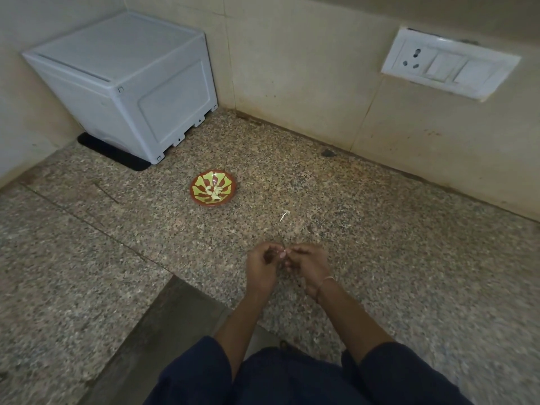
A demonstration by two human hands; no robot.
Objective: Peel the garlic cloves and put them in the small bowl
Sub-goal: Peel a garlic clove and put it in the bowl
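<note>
A small red bowl (213, 187) with a yellow-green pattern stands on the speckled granite counter (380, 258), with a few pale peeled garlic cloves (214, 192) inside. Nearer to me, above the counter, my left hand (262, 266) and my right hand (310, 266) meet fingertip to fingertip and together pinch a small whitish garlic clove (283, 253). Most of the clove is hidden by the curled fingers. The bowl lies well beyond and to the left of both hands.
A white plastic box (122, 80) sits in the back left corner on a black mat (112, 154). A scrap of garlic skin (284, 214) lies between bowl and hands. A socket and switch plate (450, 64) hangs on the tiled wall. The counter edge (187, 290) steps down before me.
</note>
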